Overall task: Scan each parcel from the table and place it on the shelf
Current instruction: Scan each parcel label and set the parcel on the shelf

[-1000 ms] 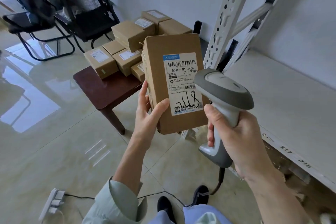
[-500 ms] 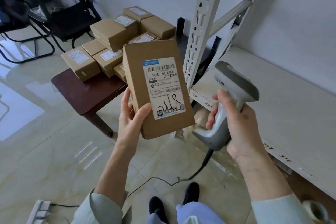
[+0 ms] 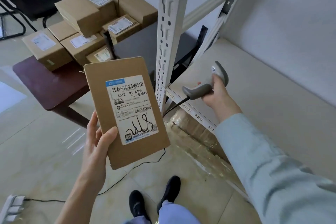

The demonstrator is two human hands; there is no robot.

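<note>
Parcel first: flat brown cardboard parcel (image 3: 125, 111) with a white shipping label (image 3: 131, 110) facing up at the camera, barcodes, printed text and a black marker scribble near the bottom. It's being held up in the air over the glossy tiled floor (image 3: 36, 151), just in front of the shelf post, not touching the surface or the shelf. The left hand (image 3: 97, 143) is gripping it at the lower left corner, thumb lying across the front face and the other fingers (image 3: 91, 123) wrapping round the left edge behind it.

The right hand (image 3: 216, 92) is reaching out over the pale shelf board (image 3: 272, 96), fingers curling round the handle of a grey handheld barcode scanner (image 3: 205, 87). The scanner head is up near the thumb and its black cable (image 3: 174, 109) is hanging off the front of the shelf. Can't tell if the scanner is actually resting on the board or just above it.

The white slotted metal upright (image 3: 169, 29) of the shelf is standing between the parcel and the scanner, and the shelf's front edge is carrying number tags like 222 and 220.

Behind the parcel, a dark reddish-brown wooden surface (image 3: 47, 85) is carrying a pile of brown cardboard boxes (image 3: 81, 23), most with white labels, some stacked two high. A white power strip (image 3: 12, 207) is lying on the floor bottom left.
</note>
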